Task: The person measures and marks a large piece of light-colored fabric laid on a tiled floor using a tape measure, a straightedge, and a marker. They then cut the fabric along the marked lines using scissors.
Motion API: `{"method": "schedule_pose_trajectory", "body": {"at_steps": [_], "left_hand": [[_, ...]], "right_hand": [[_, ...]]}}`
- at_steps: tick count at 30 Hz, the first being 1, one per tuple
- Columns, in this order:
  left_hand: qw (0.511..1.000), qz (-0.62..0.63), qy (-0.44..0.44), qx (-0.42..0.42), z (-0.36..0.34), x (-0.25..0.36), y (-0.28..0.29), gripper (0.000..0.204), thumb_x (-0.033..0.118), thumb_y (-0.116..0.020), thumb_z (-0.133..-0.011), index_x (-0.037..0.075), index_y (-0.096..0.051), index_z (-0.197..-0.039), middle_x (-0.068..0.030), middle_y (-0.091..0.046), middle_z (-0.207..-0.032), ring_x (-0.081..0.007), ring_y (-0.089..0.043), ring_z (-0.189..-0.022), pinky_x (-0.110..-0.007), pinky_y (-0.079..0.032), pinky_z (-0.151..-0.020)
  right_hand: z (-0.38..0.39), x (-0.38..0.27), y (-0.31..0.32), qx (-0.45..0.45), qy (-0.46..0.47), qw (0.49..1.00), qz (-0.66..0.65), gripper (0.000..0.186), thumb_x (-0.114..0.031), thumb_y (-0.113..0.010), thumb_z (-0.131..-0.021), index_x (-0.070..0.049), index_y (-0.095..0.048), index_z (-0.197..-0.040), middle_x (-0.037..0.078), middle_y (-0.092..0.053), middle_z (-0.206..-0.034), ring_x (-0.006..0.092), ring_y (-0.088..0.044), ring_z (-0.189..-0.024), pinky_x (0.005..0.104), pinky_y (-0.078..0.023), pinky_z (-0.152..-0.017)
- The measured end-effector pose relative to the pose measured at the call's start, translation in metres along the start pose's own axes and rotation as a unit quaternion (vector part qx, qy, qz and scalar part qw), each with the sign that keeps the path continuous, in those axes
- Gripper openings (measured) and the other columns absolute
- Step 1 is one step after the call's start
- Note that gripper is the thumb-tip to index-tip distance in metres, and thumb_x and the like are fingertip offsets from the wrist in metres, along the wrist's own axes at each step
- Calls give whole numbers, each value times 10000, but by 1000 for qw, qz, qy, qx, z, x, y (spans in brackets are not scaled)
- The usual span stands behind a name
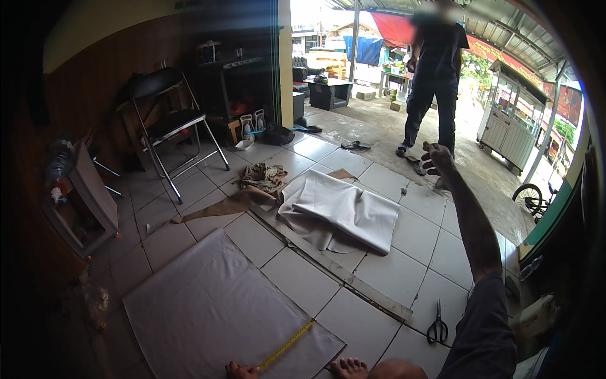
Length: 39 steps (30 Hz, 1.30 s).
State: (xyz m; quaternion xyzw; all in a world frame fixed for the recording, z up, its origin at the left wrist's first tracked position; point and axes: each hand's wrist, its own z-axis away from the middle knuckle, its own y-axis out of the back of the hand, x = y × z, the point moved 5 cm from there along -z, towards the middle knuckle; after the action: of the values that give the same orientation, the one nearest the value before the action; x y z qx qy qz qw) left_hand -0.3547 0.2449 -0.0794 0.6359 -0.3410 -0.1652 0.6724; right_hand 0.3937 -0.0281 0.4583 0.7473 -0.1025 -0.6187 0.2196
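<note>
At the lower edge, my left hand (242,371) is closed at the near end of a yellow tape measure (286,345). The tape runs diagonally across a flat sheet of pale grey fabric (208,297) spread on the floor. My right arm stretches far out to the right, raised above the tiles. My right hand (437,159) has its fingers curled in; whether a small thing is between them is too small to tell. Black-handled scissors (437,330) lie on the tiles left of my right sleeve. My bare foot (349,368) rests by the fabric's corner.
A folded white sheet of material (344,208) lies beyond a long flat metal strip (334,268). Brown cloth scraps (262,177) are beside it. A folding chair (170,123) and a small cabinet (82,196) stand left. A person (435,76) stands outside near a cart (511,120).
</note>
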Motion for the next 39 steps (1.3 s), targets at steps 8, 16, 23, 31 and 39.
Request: {"method": "schedule_pose_trajectory", "body": {"at_steps": [8, 16, 23, 31, 39], "left_hand": [[1000, -1, -30, 5, 1, -1, -2, 348, 424, -720, -895, 101, -831, -960, -185, -703, -1028, -394, -594, -1095, -534, -438, -1056], [992, 45, 97, -61, -7, 16, 49, 344, 419, -868, -776, 83, -828, -832, -133, -570, -1062, -352, -510, -1090, -457, -468, -967], [990, 33, 108, -88, -7, 43, 89, 298, 413, -824, -848, 118, -836, -888, -111, -577, -1083, -331, -528, -1105, -451, -488, -975], [985, 19, 131, -112, -10, 45, 89, 296, 393, -818, -864, 113, -835, -956, -101, -564, -1112, -306, -523, -1114, -420, -508, -961], [985, 40, 130, -111, -9, 47, 93, 283, 345, -822, -861, 64, -809, -891, -106, -555, -1120, -317, -509, -1116, -434, -518, -924]], "right_hand": [[-22, -34, 60, 116, 61, 980, -151, 679, -672, -582, -981, -76, -601, -1306, 53, -692, -1123, 174, -681, -797, 380, -522, -712], [-74, -4, 112, 119, -9, 981, -151, 453, -549, -644, -990, -103, -600, -1055, 33, -602, -875, 189, -650, -655, 359, -507, -547], [-68, 101, 121, 98, 60, 964, -241, 209, -242, -557, -1085, -125, -650, -1231, -77, -519, -798, 9, -437, -566, 192, -339, -455], [48, 164, -10, 85, -15, 991, -102, 378, -478, -619, -1031, -167, -586, -1243, -29, -579, -962, 45, -543, -670, 213, -409, -507], [54, 198, -27, 20, -76, 996, -37, 432, -495, -566, -1042, -116, -617, -1242, 26, -607, -1025, 135, -609, -783, 325, -499, -644]]}}
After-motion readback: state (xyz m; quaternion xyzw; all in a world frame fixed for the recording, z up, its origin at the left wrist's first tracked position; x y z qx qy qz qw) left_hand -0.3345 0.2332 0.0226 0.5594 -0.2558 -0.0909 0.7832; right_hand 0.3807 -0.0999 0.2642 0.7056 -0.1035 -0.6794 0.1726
